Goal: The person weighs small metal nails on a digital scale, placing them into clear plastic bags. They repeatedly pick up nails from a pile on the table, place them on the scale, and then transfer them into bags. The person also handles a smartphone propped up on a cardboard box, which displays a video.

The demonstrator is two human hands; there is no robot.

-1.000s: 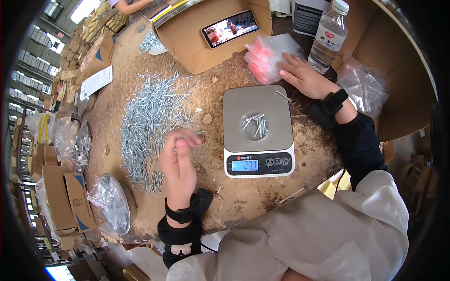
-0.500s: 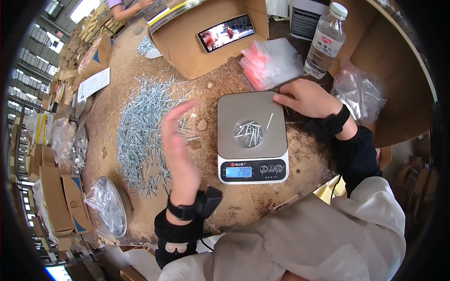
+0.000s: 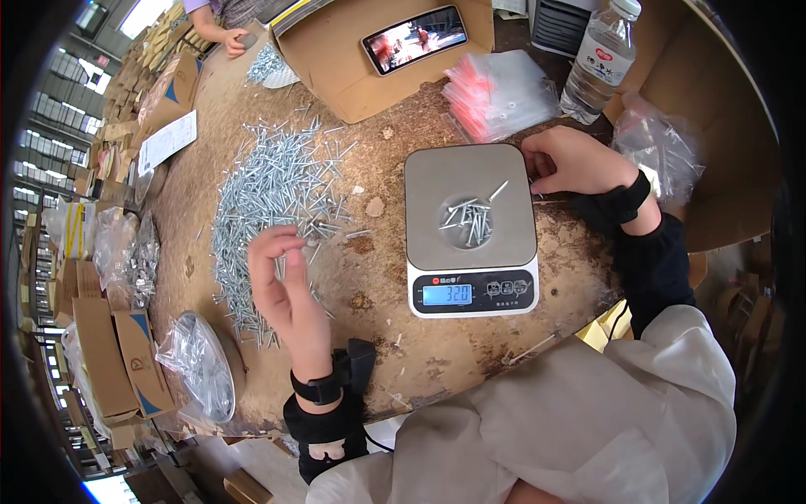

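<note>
A digital scale (image 3: 426,252) stands in front of me, its display lit. In the round hollow on its steel plate lie several silver screws (image 3: 474,223), and one more rests higher up toward the right. My right hand (image 3: 579,164) is beside the plate's upper right edge, fingers loosely bent and a gap showing by the thumb. I see nothing held there, though some fingertips are hidden. Left of the scale spreads a big heap of screws (image 3: 269,181). My left hand (image 3: 287,290) hovers at its near right side, fingers curled but apart, with nothing visible in them.
Clear bags with red edges (image 3: 499,97) lie behind the scale, near a water bottle (image 3: 598,63). A phone (image 3: 415,39) leans in an open carton (image 3: 353,92). A bowl with plastic bags (image 3: 227,378) sits at left. A co-worker's hand (image 3: 235,40) is at the far edge.
My left hand has moved left and down toward the heap, its fingers curling. The right hand's thumb has left the plate's edge. The display reading has risen; the view has shifted slightly.
</note>
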